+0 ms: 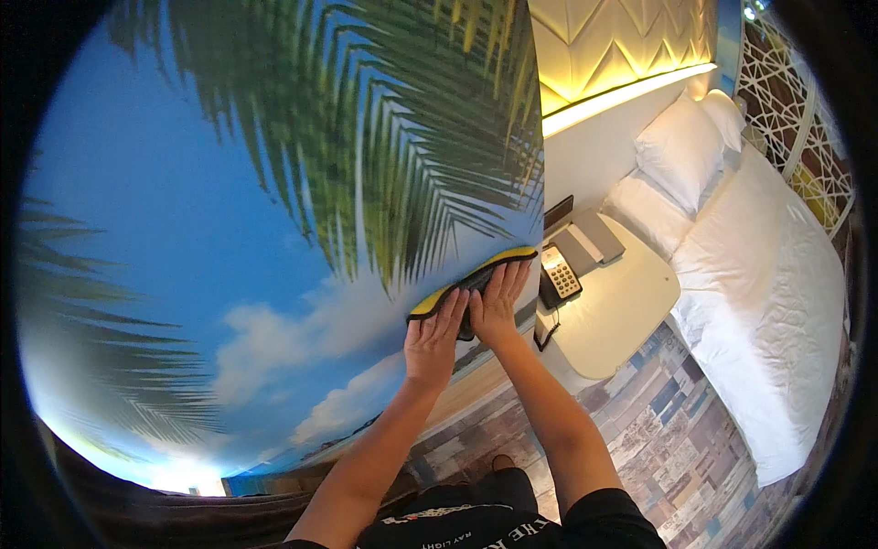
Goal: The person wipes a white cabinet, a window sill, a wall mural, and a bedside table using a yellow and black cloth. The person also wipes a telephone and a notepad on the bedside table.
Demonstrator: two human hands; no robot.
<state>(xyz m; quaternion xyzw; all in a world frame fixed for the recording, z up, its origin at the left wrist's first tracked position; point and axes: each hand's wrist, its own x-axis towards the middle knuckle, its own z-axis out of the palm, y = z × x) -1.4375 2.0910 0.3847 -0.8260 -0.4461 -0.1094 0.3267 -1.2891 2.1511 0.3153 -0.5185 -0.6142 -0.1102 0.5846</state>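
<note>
Both my hands press a yellow and dark grey cloth [473, 283] flat against a wall [274, 206] printed with palm fronds, blue sky and clouds. My left hand [435, 340] lies on the lower left part of the cloth, fingers pointing up. Beside it, my right hand [495, 305] covers the cloth's right part, close to the wall's vertical edge. The two hands nearly touch at the thumbs. A dark-bordered yellow strip of the cloth shows above the fingertips, and a grey fold hangs between the hands.
Right of the wall's edge, a cream bedside table [617, 309] carries a corded telephone [559, 274] and a grey box [586, 240]. Beyond stands a bed with white bedding [761, 302] and pillows [686, 151]. A lit padded headboard panel [624, 48] is above. Patchwork plank flooring [658, 439] lies below.
</note>
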